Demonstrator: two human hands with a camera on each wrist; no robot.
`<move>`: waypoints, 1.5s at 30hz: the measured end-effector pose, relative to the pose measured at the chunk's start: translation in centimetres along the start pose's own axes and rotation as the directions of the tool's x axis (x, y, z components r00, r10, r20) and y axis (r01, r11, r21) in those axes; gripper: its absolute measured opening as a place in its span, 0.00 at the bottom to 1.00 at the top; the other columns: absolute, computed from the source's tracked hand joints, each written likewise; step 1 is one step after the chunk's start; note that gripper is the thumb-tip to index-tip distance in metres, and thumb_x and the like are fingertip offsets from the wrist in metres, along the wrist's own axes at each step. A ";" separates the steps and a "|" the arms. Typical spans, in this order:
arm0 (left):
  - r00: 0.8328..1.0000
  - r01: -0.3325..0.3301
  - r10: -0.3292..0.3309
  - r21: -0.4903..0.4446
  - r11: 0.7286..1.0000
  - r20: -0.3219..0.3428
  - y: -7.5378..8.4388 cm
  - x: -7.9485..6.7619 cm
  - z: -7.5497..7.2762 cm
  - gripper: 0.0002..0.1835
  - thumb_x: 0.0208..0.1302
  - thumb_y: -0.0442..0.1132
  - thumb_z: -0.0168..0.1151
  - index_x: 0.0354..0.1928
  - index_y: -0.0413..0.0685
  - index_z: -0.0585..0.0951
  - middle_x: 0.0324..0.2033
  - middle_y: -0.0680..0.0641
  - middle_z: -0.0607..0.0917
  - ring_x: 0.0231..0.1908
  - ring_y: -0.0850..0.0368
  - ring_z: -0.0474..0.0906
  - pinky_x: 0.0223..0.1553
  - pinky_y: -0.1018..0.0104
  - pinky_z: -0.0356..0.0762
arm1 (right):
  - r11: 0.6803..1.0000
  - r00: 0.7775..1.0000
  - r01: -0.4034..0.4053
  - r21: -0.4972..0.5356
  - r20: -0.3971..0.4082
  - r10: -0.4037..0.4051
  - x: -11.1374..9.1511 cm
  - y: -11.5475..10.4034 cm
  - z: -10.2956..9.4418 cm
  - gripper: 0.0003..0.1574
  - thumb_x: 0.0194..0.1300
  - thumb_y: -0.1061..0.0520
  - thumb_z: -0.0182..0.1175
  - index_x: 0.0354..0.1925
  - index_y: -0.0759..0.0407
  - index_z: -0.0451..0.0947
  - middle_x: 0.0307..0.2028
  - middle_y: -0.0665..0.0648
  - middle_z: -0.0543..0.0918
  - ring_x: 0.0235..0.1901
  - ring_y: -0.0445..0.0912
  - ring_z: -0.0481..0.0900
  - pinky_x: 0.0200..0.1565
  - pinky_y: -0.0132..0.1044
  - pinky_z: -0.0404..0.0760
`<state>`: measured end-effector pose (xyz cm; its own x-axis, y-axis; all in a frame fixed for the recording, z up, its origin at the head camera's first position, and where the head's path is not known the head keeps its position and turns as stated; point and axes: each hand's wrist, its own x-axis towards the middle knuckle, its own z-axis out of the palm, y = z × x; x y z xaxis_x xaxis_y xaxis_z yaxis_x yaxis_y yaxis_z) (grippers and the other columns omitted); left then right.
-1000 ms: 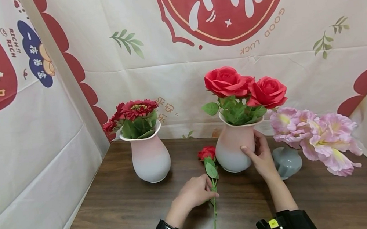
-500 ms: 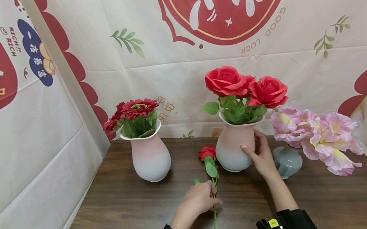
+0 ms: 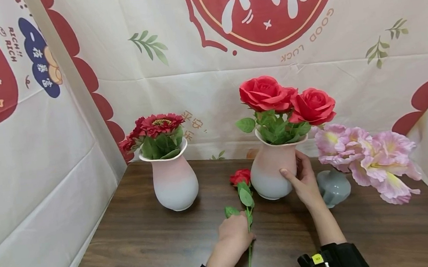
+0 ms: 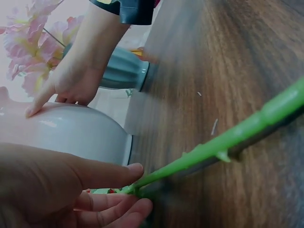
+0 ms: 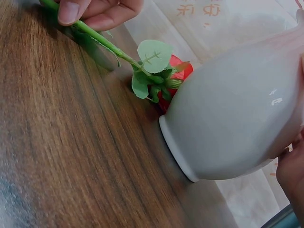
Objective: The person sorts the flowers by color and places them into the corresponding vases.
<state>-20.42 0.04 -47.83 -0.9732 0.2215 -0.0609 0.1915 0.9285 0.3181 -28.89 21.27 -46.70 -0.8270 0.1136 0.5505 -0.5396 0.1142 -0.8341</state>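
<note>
A single red rose (image 3: 240, 177) lies on the wooden table, its green stem (image 4: 204, 154) running toward the front edge. My left hand (image 3: 234, 234) pinches that stem below the leaves, thumb on one side and fingers on the other, as the right wrist view shows. Beside the bloom stands a pink-and-white vase (image 3: 271, 176) filled with large red roses (image 3: 268, 94) and green leaves. My right hand (image 3: 305, 185) grips this vase on its right side, thumb across the front and fingers behind. In the right wrist view the vase body (image 5: 237, 104) partly hides the loose rose's bloom.
To the left, a matching vase (image 3: 175, 184) holds dark red daisy-like flowers (image 3: 160, 125). Close by my right hand is a small grey-blue vase (image 3: 334, 187) with pink blossoms (image 3: 379, 158) leaning right. A printed cloth (image 3: 210, 91) hangs behind the table (image 3: 140, 252).
My left hand has slid a little down and right along the rose's stem, and its thumb and fingers have closed on it. A left-side leaf now shows. My right hand stays on the vase.
</note>
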 end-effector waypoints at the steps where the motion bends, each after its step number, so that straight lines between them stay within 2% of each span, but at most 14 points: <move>1: 1.000 0.002 -0.002 -0.002 1.000 -0.005 0.0 0.0 0.0 0.25 0.47 0.47 0.74 0.46 0.42 0.79 0.26 0.43 0.85 0.28 0.46 0.82 0.24 0.56 0.84 | 1.000 1.000 -0.002 0.000 -0.001 0.002 0.0 0.0 0.0 0.39 0.61 0.76 0.56 0.67 0.63 0.58 0.55 0.47 0.71 0.53 0.41 0.70 0.50 0.20 0.71; 4: 1.000 0.002 -0.002 -0.011 1.000 -0.028 -0.1 0.0 0.1 0.22 0.49 0.41 0.72 0.45 0.39 0.79 0.27 0.41 0.86 0.29 0.45 0.82 0.25 0.55 0.84 | 1.000 1.000 -0.008 -0.010 -0.004 0.008 0.0 0.0 0.0 0.39 0.61 0.76 0.56 0.67 0.62 0.58 0.55 0.47 0.71 0.52 0.40 0.70 0.50 0.19 0.71; 9: 0.999 0.003 -0.005 -0.037 0.999 -0.053 -0.5 -0.2 0.0 0.22 0.48 0.33 0.68 0.49 0.35 0.79 0.31 0.38 0.86 0.31 0.42 0.83 0.27 0.54 0.85 | 1.000 1.000 -0.015 -0.017 -0.005 0.015 0.0 -0.1 0.0 0.39 0.61 0.76 0.56 0.67 0.62 0.58 0.55 0.47 0.71 0.53 0.40 0.70 0.50 0.19 0.71; 13: 0.998 0.010 -0.015 -0.093 0.996 -0.062 -1.1 -0.6 -0.7 0.16 0.49 0.32 0.67 0.41 0.34 0.79 0.30 0.36 0.85 0.30 0.41 0.82 0.26 0.53 0.85 | 1.000 1.000 -0.018 -0.020 -0.001 0.018 0.0 -0.1 0.0 0.39 0.61 0.75 0.56 0.68 0.62 0.57 0.55 0.47 0.71 0.53 0.40 0.70 0.50 0.19 0.71; 15: 0.997 0.004 -0.013 -0.129 0.992 -0.072 -1.5 -0.8 -1.2 0.10 0.49 0.31 0.66 0.35 0.36 0.78 0.28 0.37 0.84 0.29 0.41 0.82 0.24 0.53 0.84 | 1.000 1.000 -0.017 -0.022 0.000 0.017 0.0 -0.1 0.0 0.39 0.61 0.75 0.57 0.68 0.61 0.58 0.55 0.47 0.71 0.53 0.40 0.70 0.50 0.19 0.71; 18: 0.997 -0.020 0.006 -0.177 0.984 -0.082 -2.0 -1.2 -2.0 0.07 0.50 0.28 0.64 0.29 0.40 0.75 0.25 0.40 0.82 0.26 0.44 0.81 0.20 0.56 0.81 | 1.000 1.000 -0.018 -0.013 0.005 0.018 0.0 -0.1 -0.1 0.39 0.61 0.75 0.56 0.68 0.61 0.57 0.56 0.48 0.70 0.54 0.41 0.69 0.50 0.19 0.71; 20: 0.996 -0.030 0.012 -0.215 0.976 -0.084 -2.4 -1.4 -2.5 0.09 0.50 0.27 0.63 0.26 0.42 0.72 0.22 0.44 0.78 0.23 0.49 0.77 0.18 0.59 0.77 | 1.000 1.000 -0.021 -0.011 0.007 0.021 -0.1 0.0 -0.1 0.40 0.61 0.75 0.56 0.68 0.61 0.57 0.56 0.48 0.70 0.54 0.41 0.69 0.51 0.19 0.70; 24: 0.997 -0.025 0.004 -0.269 0.963 -0.078 -3.0 -1.7 -3.5 0.11 0.55 0.28 0.62 0.27 0.46 0.68 0.21 0.49 0.71 0.20 0.54 0.69 0.18 0.64 0.68 | 1.000 1.000 -0.027 -0.012 0.011 0.027 -0.1 0.0 -0.2 0.39 0.62 0.74 0.57 0.68 0.60 0.57 0.56 0.48 0.70 0.54 0.41 0.69 0.51 0.19 0.70; 28: 0.991 -0.045 0.007 -0.289 0.956 -0.131 -3.4 -1.9 -4.5 0.10 0.58 0.30 0.63 0.30 0.46 0.70 0.22 0.50 0.73 0.21 0.56 0.70 0.20 0.63 0.71 | 1.000 0.999 -0.029 -0.011 0.013 0.029 -0.1 0.0 -0.2 0.39 0.62 0.74 0.56 0.68 0.60 0.57 0.57 0.48 0.70 0.55 0.41 0.69 0.51 0.19 0.70; 36: 0.962 -0.135 0.053 -0.301 0.944 -0.267 -3.8 -2.1 -6.4 0.11 0.57 0.29 0.65 0.32 0.46 0.71 0.26 0.53 0.76 0.24 0.57 0.72 0.24 0.64 0.74 | 0.999 1.000 -0.027 0.022 0.014 0.027 -0.1 0.0 -0.1 0.39 0.62 0.75 0.56 0.68 0.60 0.56 0.57 0.49 0.70 0.55 0.42 0.68 0.52 0.20 0.70; 45: 0.888 -0.265 0.106 -0.310 0.913 -0.446 -3.8 -2.1 -7.3 0.11 0.58 0.29 0.64 0.37 0.45 0.72 0.31 0.50 0.79 0.32 0.57 0.78 0.30 0.61 0.81 | 0.999 1.000 -0.021 0.030 0.011 0.021 0.0 0.1 -0.1 0.39 0.61 0.75 0.56 0.68 0.60 0.57 0.56 0.49 0.70 0.55 0.42 0.69 0.52 0.20 0.70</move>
<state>-20.08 -6.16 -41.98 -0.9011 0.1624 0.4020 0.3932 0.6966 0.6001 -28.88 21.32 -46.78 -0.8397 0.1049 0.5329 -0.5266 0.0825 -0.8461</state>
